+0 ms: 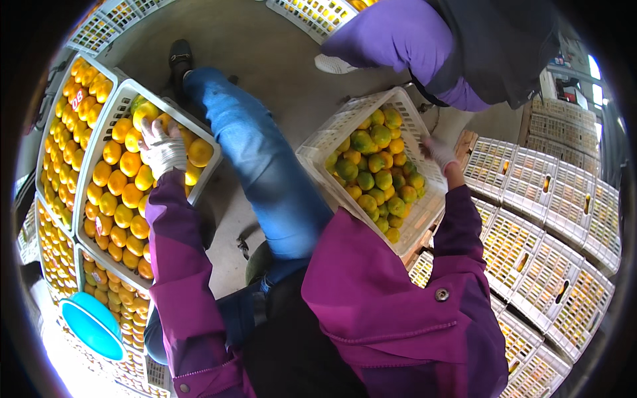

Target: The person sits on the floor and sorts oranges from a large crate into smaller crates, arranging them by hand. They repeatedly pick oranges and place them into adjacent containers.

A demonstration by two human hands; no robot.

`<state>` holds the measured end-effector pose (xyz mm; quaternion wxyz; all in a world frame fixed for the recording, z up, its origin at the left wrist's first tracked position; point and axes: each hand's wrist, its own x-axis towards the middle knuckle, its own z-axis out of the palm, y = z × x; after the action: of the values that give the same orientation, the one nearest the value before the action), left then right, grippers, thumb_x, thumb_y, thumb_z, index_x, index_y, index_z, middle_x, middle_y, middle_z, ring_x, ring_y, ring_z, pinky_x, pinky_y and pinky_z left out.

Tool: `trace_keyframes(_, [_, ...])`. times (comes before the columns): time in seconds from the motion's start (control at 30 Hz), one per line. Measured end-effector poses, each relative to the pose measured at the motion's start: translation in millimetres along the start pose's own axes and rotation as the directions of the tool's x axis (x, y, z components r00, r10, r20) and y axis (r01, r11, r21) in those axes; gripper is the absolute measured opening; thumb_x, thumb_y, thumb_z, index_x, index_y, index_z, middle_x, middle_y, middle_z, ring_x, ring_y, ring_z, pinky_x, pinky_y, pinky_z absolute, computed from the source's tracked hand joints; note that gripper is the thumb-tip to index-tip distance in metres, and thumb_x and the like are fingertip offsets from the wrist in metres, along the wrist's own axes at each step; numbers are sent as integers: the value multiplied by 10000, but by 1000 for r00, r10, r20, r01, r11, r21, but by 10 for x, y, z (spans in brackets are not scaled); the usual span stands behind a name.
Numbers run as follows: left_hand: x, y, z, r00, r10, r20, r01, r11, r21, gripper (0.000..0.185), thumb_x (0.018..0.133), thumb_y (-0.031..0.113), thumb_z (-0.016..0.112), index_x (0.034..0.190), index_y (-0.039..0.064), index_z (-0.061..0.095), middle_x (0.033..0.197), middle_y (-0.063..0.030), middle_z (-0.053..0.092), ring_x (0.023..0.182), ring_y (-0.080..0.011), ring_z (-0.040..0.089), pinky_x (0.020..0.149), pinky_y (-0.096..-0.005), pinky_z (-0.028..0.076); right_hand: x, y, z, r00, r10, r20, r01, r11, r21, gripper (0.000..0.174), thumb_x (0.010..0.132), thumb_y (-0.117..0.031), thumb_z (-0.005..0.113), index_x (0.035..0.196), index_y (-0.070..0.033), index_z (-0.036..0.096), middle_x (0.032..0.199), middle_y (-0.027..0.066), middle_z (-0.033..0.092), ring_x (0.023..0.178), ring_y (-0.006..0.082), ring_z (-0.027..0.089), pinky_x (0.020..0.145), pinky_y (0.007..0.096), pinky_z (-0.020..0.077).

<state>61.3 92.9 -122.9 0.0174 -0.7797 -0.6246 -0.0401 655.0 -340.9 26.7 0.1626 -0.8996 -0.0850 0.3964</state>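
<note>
My left hand [165, 148], in a pale knitted glove, is spread palm-down over mandarin oranges [130, 164] near the far end of a white plastic crate [112, 258]. Its palm side is hidden, so whether a fruit is held does not show. A larger yellow-green fruit [144, 112] lies just beyond its fingertips. On the right, a tilted white crate [311, 147] contains loose green-and-orange mandarins [380, 171], heaped towards its middle. My right hand [440, 155], gloved and blurred, is at that crate's right wall; its grip cannot be made out.
More fruit-filled crates [74, 134] adjoin on the left, with a turquoise basin [92, 326] on top. Stacked crates [537, 258] fill the right side. A person in purple trousers [398, 35] is beyond the tilted crate. My jeans-clad leg [254, 149] extends between the two crates.
</note>
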Motion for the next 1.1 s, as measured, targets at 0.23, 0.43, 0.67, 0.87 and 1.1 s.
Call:
trace_keyframes(0.23, [52, -185, 145, 999, -47, 9, 47, 997, -61, 586, 1070, 506, 506, 1521, 134, 505, 1716, -137, 351, 1575, -330, 348, 1325, -489, 197, 847, 2054, 647, 885, -405, 230, 401, 408, -820, 385, 979, -409, 727, 1184, -84, 719, 1151, 112, 764, 1032, 316, 722, 899, 412, 577])
trace_keyframes(0.43, [6, 1, -606, 996, 73, -48, -80, 984, -161, 273, 922, 292, 672, 1116, 123, 764, 1093, -166, 752, 1064, -376, 711, 914, -495, 586, 899, 1334, 1745, 988, -102, -120, 89, 990, -113, 586, 1035, -516, 618, 1485, -142, 620, 1466, 185, 643, 1351, 367, 586, 1181, 441, 425])
trace_keyframes(0.67, [-139, -18, -908, 988, -139, -71, 112, 949, -296, 335, 889, 284, 692, 1209, 184, 694, 1465, -190, 513, 1321, -520, 500, 1076, -618, 445, -234, -587, 997, 840, -542, -13, 539, 832, 134, 548, 1058, -336, 664, 1453, 37, 590, 1401, 143, 671, 1196, 212, 669, 1008, 348, 556])
trace_keyframes(0.87, [-138, 75, -615, 996, -91, -16, 80, 939, -335, 433, 962, 356, 669, 1312, 122, 566, 1610, -197, 431, 1436, -503, 431, 1209, -633, 338, -1199, -3392, 2323, 506, -740, 444, 577, 673, 464, 606, 991, -234, 764, 1481, 40, 537, 1344, 145, 666, 1158, 201, 690, 973, 332, 589])
trace_keyframes(1.1, [-64, 120, -795, 991, -11, -132, -40, 922, -384, 348, 928, 322, 667, 1189, 92, 671, 1444, -208, 557, 1390, -426, 482, 1157, -646, 355, -1734, -5361, 4859, 433, -813, 388, 876, 481, 31, 627, 907, -354, 869, 1332, 29, 613, 1210, 175, 737, 1074, 251, 733, 927, 375, 583])
